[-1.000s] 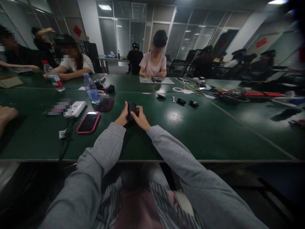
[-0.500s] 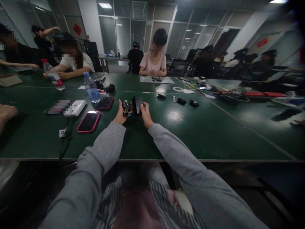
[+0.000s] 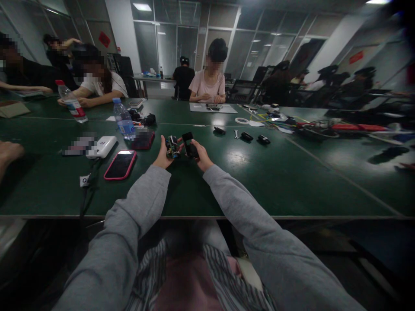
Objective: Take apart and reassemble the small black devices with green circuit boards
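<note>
Above the green table, my left hand (image 3: 163, 154) grips a small circuit board assembly (image 3: 173, 147) with metallic and coloured parts on it. My right hand (image 3: 201, 156) holds a black rectangular case (image 3: 190, 146) by its right side, thumb across its face. The case is tilted and stands just right of the circuit board, with a narrow gap between them. Whether the case is a cover or another kind of part I cannot tell. The fingers behind both things are mostly hidden.
On the left lie a pink-edged phone (image 3: 120, 165), a darker phone (image 3: 143, 140), a white power bank (image 3: 102, 147) and a water bottle (image 3: 123, 121). Ahead right are a small wrench (image 3: 236, 134) and black objects (image 3: 247, 136). A person (image 3: 207, 84) sits opposite.
My right hand has turned the black case so more of its face shows, and its thumb has moved across that face. The circuit board in my left hand has turned slightly.
</note>
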`<state>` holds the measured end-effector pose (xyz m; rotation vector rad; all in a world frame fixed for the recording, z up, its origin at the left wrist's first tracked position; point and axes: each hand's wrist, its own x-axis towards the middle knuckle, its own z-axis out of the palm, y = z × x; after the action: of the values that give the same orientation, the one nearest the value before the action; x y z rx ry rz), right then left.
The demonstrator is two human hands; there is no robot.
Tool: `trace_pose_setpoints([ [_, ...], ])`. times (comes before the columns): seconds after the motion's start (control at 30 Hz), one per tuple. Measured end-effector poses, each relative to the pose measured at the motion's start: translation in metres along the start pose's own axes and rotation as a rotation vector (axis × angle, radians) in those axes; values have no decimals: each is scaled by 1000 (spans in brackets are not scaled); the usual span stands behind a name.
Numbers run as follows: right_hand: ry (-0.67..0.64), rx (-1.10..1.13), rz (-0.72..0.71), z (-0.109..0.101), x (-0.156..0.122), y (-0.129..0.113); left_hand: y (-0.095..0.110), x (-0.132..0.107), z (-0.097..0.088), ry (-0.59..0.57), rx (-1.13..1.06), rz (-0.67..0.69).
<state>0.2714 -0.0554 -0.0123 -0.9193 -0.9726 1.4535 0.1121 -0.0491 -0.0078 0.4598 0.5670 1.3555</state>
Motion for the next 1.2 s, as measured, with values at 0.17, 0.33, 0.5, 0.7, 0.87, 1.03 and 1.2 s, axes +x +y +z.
trace_pose_setpoints([
  [0.17,-27,-115,-8,-6,6,8,8,-5,-3,-9,-38,30],
  [0.33,-12,-353,-107,-13,9,15,18,-12,-4,18,-42,81],
  [0.5,-31,-466,-118,-16,11,16,24,-13,-8,-5,-69,126],
  [0.7,-99,-547,-138,-15,10,14,30,-17,-8,-72,-136,90],
  [0.87,-146,-648,-148,-14,11,12,32,-23,-5,-157,-205,27],
  [1.03,-182,-717,-180,-15,14,12,32,-28,-1,-195,-180,11],
  [1.2,-209,-792,-222,-16,16,12,32,-33,4,-172,-109,67],
])
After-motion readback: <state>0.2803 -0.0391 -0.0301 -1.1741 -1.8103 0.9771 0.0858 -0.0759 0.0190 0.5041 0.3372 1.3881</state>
